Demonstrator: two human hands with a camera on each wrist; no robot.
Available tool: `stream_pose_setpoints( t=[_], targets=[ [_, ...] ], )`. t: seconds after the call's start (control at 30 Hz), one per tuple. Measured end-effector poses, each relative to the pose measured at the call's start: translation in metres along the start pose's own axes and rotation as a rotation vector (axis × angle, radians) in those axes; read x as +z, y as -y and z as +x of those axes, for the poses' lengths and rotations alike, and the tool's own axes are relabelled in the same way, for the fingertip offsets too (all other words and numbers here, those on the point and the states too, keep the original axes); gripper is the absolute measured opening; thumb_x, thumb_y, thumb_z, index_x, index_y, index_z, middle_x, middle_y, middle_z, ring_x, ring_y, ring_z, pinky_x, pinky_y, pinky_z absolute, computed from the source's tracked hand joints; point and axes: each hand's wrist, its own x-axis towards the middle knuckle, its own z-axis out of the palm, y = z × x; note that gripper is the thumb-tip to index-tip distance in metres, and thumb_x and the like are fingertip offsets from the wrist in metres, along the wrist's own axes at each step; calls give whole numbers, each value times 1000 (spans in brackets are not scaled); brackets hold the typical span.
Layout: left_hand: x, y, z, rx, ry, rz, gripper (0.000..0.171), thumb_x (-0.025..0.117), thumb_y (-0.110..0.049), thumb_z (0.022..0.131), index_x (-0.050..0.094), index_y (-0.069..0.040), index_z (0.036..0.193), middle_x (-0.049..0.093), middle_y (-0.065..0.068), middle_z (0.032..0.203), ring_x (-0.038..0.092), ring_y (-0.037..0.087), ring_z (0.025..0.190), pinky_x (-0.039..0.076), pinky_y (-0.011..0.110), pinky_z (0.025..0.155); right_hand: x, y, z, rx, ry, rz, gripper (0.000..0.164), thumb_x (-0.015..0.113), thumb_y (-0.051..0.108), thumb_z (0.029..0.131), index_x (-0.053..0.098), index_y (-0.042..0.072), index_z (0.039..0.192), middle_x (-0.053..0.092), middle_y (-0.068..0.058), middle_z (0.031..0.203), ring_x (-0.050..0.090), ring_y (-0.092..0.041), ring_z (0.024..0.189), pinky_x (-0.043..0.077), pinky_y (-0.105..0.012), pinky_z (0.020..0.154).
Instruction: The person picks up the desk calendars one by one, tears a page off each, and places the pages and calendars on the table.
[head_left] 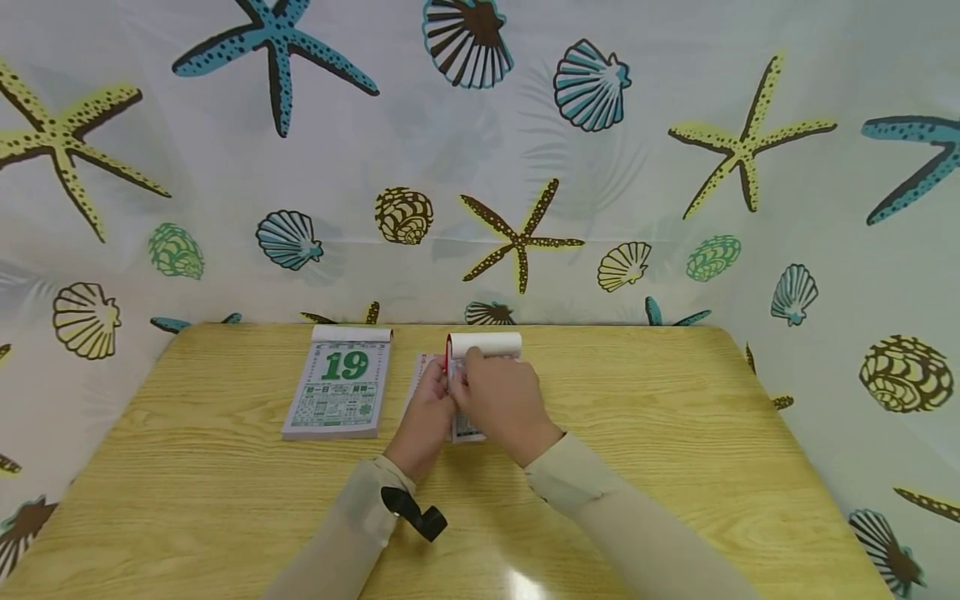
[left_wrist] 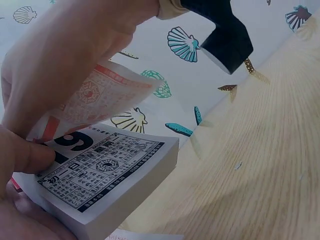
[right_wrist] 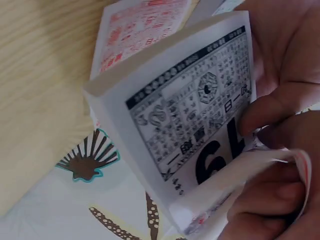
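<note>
A thick tear-off calendar pad (left_wrist: pixel 107 170) with a black number on its top page is tilted up off the table. My left hand (head_left: pixel 429 417) grips the pad's left side, its thumb pressing on the printed page and its fingers underneath. My right hand (head_left: pixel 510 400) holds a thin red-printed page (left_wrist: pixel 112 92), raised and bent away from the pad near the top. That page is curled over the right fingers in the right wrist view. At the pad's head a white rolled flap (head_left: pixel 487 343) is visible. The right hand hides most of the pad in the head view.
To the left a second calendar pad (head_left: pixel 337 392) lies flat, showing a green 19. A loose red-printed sheet (right_wrist: pixel 140 35) lies on the table beside the held pad. Behind the wooden table (head_left: pixel 637 400) hangs a cloth (head_left: pixel 360 150) patterned with shells and starfish.
</note>
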Motion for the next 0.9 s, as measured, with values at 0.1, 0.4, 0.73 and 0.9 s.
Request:
stream_pose_setpoints(
  t=[0.1,0.4,0.73,0.9],
  targets=[
    [0,0,0,9,5,-17,44,42,-2,107,36,-15,148,51,4,152,45,19,139,32,45,120,6,-4,-3,-21,-78,-1,37,64,41,102,59,13,78,45,3,49,44,-11,39,41,-31,36],
    [1,-1,0,-15,10,-18,49,47,-3,107,34,-15,153,51,9,153,52,23,137,42,41,114,17,-10,-7,-67,-77,-40,30,60,35,106,64,14,85,49,3,54,47,-10,43,43,-33,37],
    [8,-2,-3,-21,36,-52,51,49,-2,107,35,-14,155,47,6,157,51,20,134,46,24,105,15,-24,-11,-169,-162,-89,30,74,29,97,60,12,77,50,4,54,46,-7,44,47,-30,38],
    [15,-2,-4,-20,52,-80,51,52,-3,106,37,-13,155,49,7,156,55,19,131,48,23,103,17,-40,-18,-173,-237,31,28,72,21,97,59,12,75,47,4,54,40,-7,46,43,-29,39]
  ],
)
